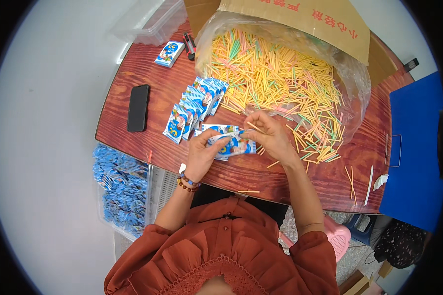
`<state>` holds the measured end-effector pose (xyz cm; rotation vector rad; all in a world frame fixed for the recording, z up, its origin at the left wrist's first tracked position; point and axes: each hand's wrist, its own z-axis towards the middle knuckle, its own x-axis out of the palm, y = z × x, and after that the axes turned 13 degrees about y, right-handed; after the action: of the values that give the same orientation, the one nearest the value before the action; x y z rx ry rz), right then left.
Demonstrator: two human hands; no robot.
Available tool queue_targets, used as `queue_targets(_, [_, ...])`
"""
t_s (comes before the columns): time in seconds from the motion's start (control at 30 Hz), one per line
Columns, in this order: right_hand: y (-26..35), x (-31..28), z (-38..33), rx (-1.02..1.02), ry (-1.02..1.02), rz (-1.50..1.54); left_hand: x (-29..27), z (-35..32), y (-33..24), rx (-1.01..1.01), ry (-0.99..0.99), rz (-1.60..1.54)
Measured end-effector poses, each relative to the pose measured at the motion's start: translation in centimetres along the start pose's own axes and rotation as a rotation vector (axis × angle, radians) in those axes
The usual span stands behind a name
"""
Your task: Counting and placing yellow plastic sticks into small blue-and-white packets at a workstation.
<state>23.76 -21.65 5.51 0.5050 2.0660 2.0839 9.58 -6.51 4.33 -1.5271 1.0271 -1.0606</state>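
Observation:
My left hand (pixel 205 151) pinches a small blue-and-white packet (pixel 227 143) by its upper edge, thumb on top. At the packet's right end, my right hand (pixel 271 137) is closed, with a thin yellow stick (pixel 254 127) between its fingers. Whether the stick's tip is inside the packet I cannot tell. More blue-and-white packets lie under and beside the held one. Left of my hands, several packets (pixel 196 105) lie overlapped in rows. Behind my right hand spreads a big heap of thin yellow, pink and green sticks (pixel 275 73) on clear plastic.
The cardboard box (pixel 300 14) lies tipped at the back. A black phone (pixel 138 108), a red-and-black cutter (pixel 189 46) and a small packet stack (pixel 170 53) lie left. Below the table's left edge, a bin holds many blue packets (pixel 123 187). A blue container (pixel 416 152) stands right.

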Motion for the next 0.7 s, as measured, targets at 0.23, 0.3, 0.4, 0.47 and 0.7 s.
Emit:
queue_targets(0.23, [-1.9, -0.8, -1.2, 0.016, -0.173, 0.087, 2.7, 2.1, 0.3, 0.059, -0.048, -0.296])
queue_targets(0.3, [-2.0, -0.9, -1.4, 0.007, -0.222, 0.033, 3.4, 2.5, 0.5, 0.059, -0.062, -0.333])
queue_targets(0.4, [-2.1, -1.3, -1.5, 0.000, -0.277, 0.038, 3.8, 3.4, 1.0, 0.077, -0.143, -0.328])
queue_targets(0.47, [-1.9, -1.8, -1.6, 0.054, -0.311, -0.051, 3.7, 3.9, 1.5, 0.071, -0.129, -0.321])
queue_targets(0.7, [-2.2, -4.4, -1.4, 0.035, -0.270, -0.158, 4.2, 5.5, 2.4, 0.016, -0.141, -0.436])
